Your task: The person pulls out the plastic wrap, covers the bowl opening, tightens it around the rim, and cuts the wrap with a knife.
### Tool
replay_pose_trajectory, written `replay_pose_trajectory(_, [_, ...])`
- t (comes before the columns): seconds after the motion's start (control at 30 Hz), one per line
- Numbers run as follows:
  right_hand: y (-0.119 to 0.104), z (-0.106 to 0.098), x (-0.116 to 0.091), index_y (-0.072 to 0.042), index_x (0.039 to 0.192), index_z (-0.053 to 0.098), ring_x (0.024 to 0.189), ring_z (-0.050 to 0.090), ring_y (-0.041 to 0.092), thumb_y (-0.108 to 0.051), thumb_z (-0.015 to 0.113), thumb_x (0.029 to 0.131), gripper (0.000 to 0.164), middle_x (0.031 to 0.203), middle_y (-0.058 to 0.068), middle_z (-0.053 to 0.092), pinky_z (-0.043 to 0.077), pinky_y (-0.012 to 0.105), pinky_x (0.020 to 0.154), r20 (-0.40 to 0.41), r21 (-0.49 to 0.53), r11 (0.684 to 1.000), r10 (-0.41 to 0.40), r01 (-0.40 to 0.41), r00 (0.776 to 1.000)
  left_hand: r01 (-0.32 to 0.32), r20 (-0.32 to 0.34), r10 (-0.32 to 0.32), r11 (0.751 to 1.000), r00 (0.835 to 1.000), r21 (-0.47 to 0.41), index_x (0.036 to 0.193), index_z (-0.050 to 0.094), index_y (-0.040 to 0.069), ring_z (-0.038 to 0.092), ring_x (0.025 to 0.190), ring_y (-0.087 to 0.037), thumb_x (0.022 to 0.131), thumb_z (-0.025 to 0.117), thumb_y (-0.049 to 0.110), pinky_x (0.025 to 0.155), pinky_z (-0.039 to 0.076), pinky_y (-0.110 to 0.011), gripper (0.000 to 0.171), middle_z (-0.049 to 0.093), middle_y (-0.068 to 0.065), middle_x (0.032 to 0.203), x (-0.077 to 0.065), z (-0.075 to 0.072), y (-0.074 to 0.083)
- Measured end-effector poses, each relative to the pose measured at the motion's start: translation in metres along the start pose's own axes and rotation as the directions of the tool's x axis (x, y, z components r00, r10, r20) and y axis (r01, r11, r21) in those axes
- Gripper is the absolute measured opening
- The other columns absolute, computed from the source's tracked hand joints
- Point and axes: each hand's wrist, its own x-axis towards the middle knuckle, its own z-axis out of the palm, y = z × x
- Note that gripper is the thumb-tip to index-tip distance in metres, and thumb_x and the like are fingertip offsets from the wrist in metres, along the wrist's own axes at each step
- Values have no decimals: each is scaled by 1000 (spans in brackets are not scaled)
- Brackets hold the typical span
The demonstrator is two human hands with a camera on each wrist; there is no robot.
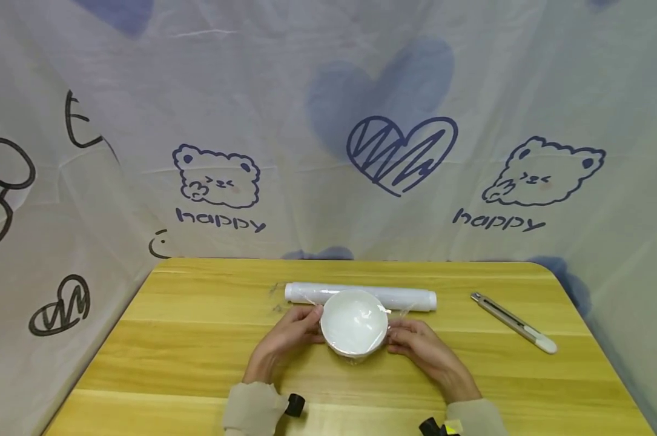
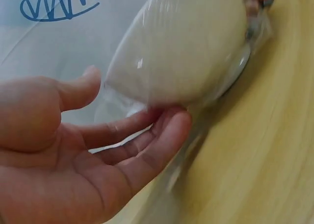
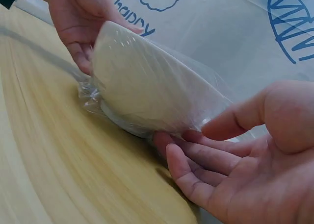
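A white bowl [image 1: 354, 324] has clear cling film [image 3: 147, 82] stretched over its top and down its sides. It sits between both hands, and the film is bunched near the base. My left hand [image 1: 295, 333] is at the bowl's left side; its bent fingers touch the wrapped wall from below, while the thumb [image 2: 86, 89] stands just off the rim. On the opposite side, my right hand [image 1: 423, 348] pinches film at the bowl's edge between thumb and fingers, with other fingertips against the lower wall.
Behind the bowl lies a white roll of cling film [image 1: 410, 298], partly hidden by it. A utility knife [image 1: 513, 322] rests on the right of the wooden table [image 1: 175, 339]. A printed cloth [image 1: 306, 212] hangs at the back and sides.
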Motion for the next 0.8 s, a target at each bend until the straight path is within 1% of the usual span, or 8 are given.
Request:
replay_pose_trajectory(0.1, [0, 2, 2, 19, 133, 35, 103, 58, 19, -2, 45, 98, 42, 112, 11, 60, 47, 38, 95, -5, 73, 997, 13, -13, 1000, 20, -28, -21, 998, 999, -57, 124, 51, -14, 64, 96, -25, 103, 41, 25, 87, 52, -41, 46, 64, -20, 106, 0, 2, 2])
replay_pose_trajectory(0.17, [-1, 4, 2, 18, 134, 33, 106, 58, 21, -3, 45, 98, 44, 116, 13, 60, 45, 40, 98, -2, 92, 996, 18, -18, 1000, 39, -57, -44, 996, 997, -84, 123, 53, -13, 64, 96, -25, 102, 42, 26, 85, 53, -39, 46, 64, -20, 107, 0, 2, 2])
replay_pose_trajectory(0.23, [-1, 5, 2, 18, 135, 31, 108, 58, 22, -3, 45, 98, 46, 119, 16, 59, 43, 42, 100, 3, 97, 995, 17, -17, 1000, 51, -72, -59, 993, 996, -103, 122, 54, -14, 64, 96, -25, 102, 43, 25, 85, 53, -38, 45, 64, -20, 107, 0, 2, 2])
replay_pose_trajectory(0.4, [-2, 7, 2, 19, 137, 28, 110, 57, 21, -2, 47, 96, 49, 125, 19, 55, 41, 40, 102, 20, 86, 996, 5, -7, 1000, 45, -69, -52, 994, 996, -102, 121, 53, -15, 64, 96, -26, 102, 42, 20, 84, 53, -41, 42, 64, -21, 107, 0, 1, 0])
replay_pose_trajectory(0.5, [-3, 7, 3, 19, 138, 27, 110, 56, 20, -3, 47, 96, 51, 127, 18, 53, 40, 41, 103, 19, 83, 997, 4, -6, 1000, 36, -73, -45, 993, 996, -110, 123, 52, -15, 64, 98, -28, 102, 43, 20, 86, 52, -43, 42, 64, -22, 107, 1, 1, 0])
replay_pose_trajectory(0.67, [-4, 10, 7, 19, 138, 24, 109, 56, 22, -8, 41, 100, 50, 123, 18, 55, 40, 42, 102, -32, 98, 995, 28, -25, 999, 32, -77, -43, 989, 996, -145, 128, 47, -14, 63, 101, -27, 102, 44, 22, 87, 51, -42, 44, 62, -22, 109, 2, 0, -1])
replay_pose_trajectory(0.77, [-4, 10, 7, 20, 138, 24, 110, 56, 24, -10, 37, 102, 49, 124, 21, 55, 40, 43, 102, -62, 110, 993, 44, -37, 997, 34, -63, -43, 989, 997, -141, 129, 45, -13, 62, 103, -28, 102, 44, 23, 89, 50, -44, 45, 61, -22, 112, 1, -2, -1])
replay_pose_trajectory(0.8, [-3, 10, 6, 20, 138, 23, 111, 56, 25, -10, 37, 102, 49, 125, 24, 53, 40, 43, 103, -66, 111, 993, 43, -36, 997, 31, -66, -40, 992, 997, -124, 128, 46, -13, 62, 104, -28, 101, 45, 24, 90, 50, -44, 45, 61, -21, 112, 0, -2, -2])
